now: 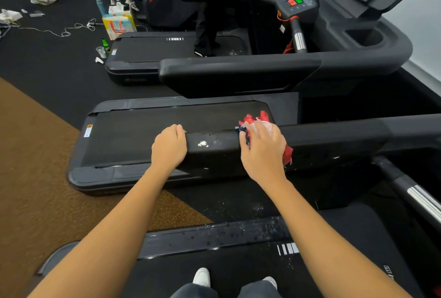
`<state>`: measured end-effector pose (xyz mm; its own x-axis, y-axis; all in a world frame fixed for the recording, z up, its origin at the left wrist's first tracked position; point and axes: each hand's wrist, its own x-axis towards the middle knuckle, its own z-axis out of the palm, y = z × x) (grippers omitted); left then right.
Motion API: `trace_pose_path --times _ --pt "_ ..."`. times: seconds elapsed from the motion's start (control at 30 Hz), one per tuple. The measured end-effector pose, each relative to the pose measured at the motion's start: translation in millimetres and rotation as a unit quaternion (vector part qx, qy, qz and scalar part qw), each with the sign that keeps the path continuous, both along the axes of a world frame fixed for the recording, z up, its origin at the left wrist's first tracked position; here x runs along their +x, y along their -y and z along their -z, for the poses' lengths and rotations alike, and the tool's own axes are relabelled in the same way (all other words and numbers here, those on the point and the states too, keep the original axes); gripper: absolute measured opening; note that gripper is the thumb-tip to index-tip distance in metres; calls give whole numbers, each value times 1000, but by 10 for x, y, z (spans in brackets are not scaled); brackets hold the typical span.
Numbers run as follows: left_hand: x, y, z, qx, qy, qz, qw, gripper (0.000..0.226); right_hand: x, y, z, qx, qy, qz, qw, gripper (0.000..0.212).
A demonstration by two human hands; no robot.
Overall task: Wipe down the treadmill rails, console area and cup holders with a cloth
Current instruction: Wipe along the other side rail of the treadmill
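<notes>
I stand on a treadmill belt and face its black left rail (334, 140). My left hand (169, 147) is curled over the rail's rear end. My right hand (262, 152) presses a crumpled red, white and dark cloth (256, 118) onto the top of the rail. Between my hands a white smear (203, 143) and small specks lie on the rail. The neighbouring treadmill shows a cup holder (364, 36) and a console (298, 3) with red and green buttons.
A second treadmill deck (143, 135) lies just beyond the rail, a third (148, 49) further back with someone's legs on it. Bags, a cable, a bottle and a cup litter the black floor at upper left. Two people are at the far left. Droplets speckle my treadmill's side strip (214, 235).
</notes>
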<state>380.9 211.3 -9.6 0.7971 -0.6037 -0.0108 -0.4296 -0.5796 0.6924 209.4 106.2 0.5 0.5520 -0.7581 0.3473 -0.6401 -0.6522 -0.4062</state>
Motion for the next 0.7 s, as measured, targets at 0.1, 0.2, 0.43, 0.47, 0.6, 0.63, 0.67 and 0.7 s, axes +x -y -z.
trace_pose_path --times 0.1,0.2,0.43,0.47,0.6,0.63,0.67,0.7 --pt "4 -15 18 -20 -3 -5 1000 42 267 -165 -23 5 -13 -25 1000 35" --pt "4 -11 32 -48 -13 -15 999 53 550 -406 -37 -8 -33 -83 996 35" --pt "-60 -50 -15 -101 -39 -26 994 61 505 -457 7 -17 -26 -201 979 35" --pt "-70 -55 -23 -103 -43 -29 993 60 419 -409 14 -20 -19 -203 979 33" --pt "-75 -60 -39 -100 -52 -31 993 59 309 -241 17 -10 5 -117 993 25" --pt "-68 -60 -31 -100 -52 -31 993 58 358 -237 7 -9 -9 -94 996 24" --pt "-63 -58 -22 -102 -53 -31 993 58 422 -259 -6 -10 -26 -79 996 25" --pt "-60 -56 -17 -104 -54 -30 993 58 496 -304 -23 -12 -40 -76 996 25"
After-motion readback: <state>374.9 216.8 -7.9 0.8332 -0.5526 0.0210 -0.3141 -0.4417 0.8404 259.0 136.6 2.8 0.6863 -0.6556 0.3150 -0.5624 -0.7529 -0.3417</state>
